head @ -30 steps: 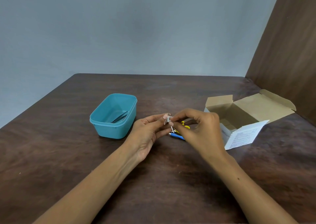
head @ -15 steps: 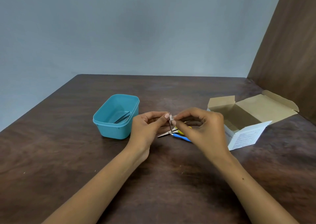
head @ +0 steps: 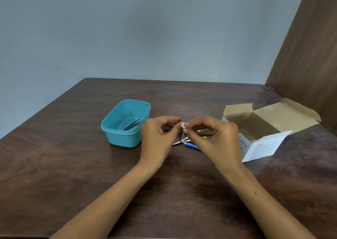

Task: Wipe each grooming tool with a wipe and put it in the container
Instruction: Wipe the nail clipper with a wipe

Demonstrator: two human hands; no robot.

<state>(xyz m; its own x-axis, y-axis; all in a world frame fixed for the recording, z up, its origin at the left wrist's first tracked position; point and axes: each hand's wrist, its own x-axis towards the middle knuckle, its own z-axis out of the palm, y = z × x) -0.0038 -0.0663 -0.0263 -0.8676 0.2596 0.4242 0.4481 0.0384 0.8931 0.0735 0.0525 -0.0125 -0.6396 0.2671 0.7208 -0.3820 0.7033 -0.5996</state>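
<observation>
Centrally, both hands (head: 184, 134) pinch wipe (head: 183, 124) on tool (head: 181, 133).

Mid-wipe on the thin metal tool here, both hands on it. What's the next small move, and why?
Probably slide the wipe down the thin metal tool. The right hand pinches the wipe at the tool's top, next to where the left hand pinches it, so the lower length looks unwiped. The teal container, already holding a dark tool, comes after.
</observation>
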